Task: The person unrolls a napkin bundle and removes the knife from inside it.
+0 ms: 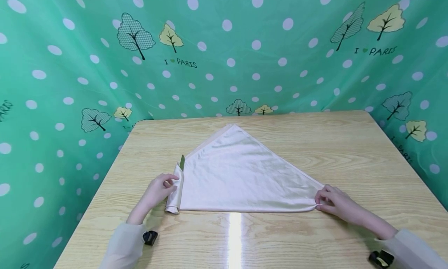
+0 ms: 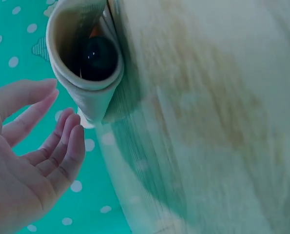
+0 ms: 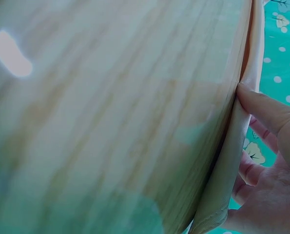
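Observation:
A pale satiny cloth (image 1: 241,175) lies folded into a triangle on the table, its long edge toward me. Its left end is wound into an upright-lying roll (image 1: 174,201). From the roll's far end sticks a narrow green pointed tip (image 1: 182,162); in the left wrist view a dark, glossy rounded end (image 2: 99,58) sits inside the near opening. The rest of that item is hidden. My left hand (image 1: 161,190) has its loosely bent fingers right at the roll's left side. At the opposite corner, my right hand (image 1: 336,203) pinches the cloth's edge between thumb and fingers.
The wooden table (image 1: 350,152) reflects a bright strip of light near its front. Behind and beside it hangs a green dotted curtain (image 1: 231,39) with printed trees. Black devices (image 1: 150,238) are strapped at both wrists.

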